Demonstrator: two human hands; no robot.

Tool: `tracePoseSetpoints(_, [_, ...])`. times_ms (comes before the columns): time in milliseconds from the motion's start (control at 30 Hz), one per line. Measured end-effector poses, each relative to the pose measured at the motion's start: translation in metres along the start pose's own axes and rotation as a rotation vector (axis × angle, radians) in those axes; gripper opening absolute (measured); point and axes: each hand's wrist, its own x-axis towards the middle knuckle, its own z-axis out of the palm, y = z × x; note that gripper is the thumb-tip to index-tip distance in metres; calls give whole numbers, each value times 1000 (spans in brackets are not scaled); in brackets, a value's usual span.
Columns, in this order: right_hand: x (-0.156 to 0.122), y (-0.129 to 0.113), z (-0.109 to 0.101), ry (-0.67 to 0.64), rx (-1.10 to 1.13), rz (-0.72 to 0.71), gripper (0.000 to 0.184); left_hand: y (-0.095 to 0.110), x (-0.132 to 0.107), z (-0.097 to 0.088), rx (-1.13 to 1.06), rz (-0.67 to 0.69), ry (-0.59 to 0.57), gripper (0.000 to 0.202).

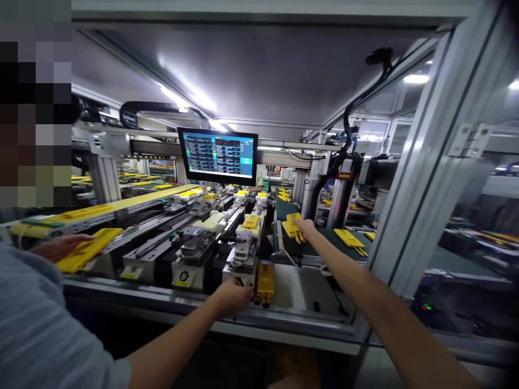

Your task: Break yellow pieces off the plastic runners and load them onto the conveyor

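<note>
Right grip (pixel 304 228) palm-down on a yellow plastic carrier (pixel 292 225), fingers extended over it, pinch or no pinch too small to tell; carrier just under the palm on a green belt conveyor (pixel 322 236), long axis roughly in line with the forearm, right arm nearer and the only own arm in view; left grip out of frame. Grey-sleeved co-worker's hand (pixel 233 299) just beside a yellow block (pixel 264 283) at the machine's front edge; other co-worker hand (pixel 60 247) under a yellow tray (pixel 87 249), both well left of the carrier.
</note>
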Motion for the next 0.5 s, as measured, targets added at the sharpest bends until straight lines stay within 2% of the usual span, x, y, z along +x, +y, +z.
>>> tracePoseSetpoints(100, [-22,8,-29,15,139,38,20,-13,6,1,-33,-38,-5,16])
tracePoseSetpoints(167, [-47,17,-51,12,197,40,18,-16,11,0,-89,-36,22,10])
tracePoseSetpoints(233, [-80,30,-70,-1,216,42,17,-16,14,8,-301,-80,145,18])
tracePoseSetpoints(267, [-99,38,-76,-18,219,39,17,-16,14,17,-475,-114,249,20])
tracePoseSetpoints(333, [-139,59,-80,-76,222,14,20,-14,9,47,-842,-176,468,18])
tracePoseSetpoints(400, [-181,87,-73,-128,204,-40,25,-11,1,92,-1076,-196,602,25])
tracePoseSetpoints(500, [-238,131,-51,-176,24,-123,26,-6,-15,162,-1198,-214,642,32])
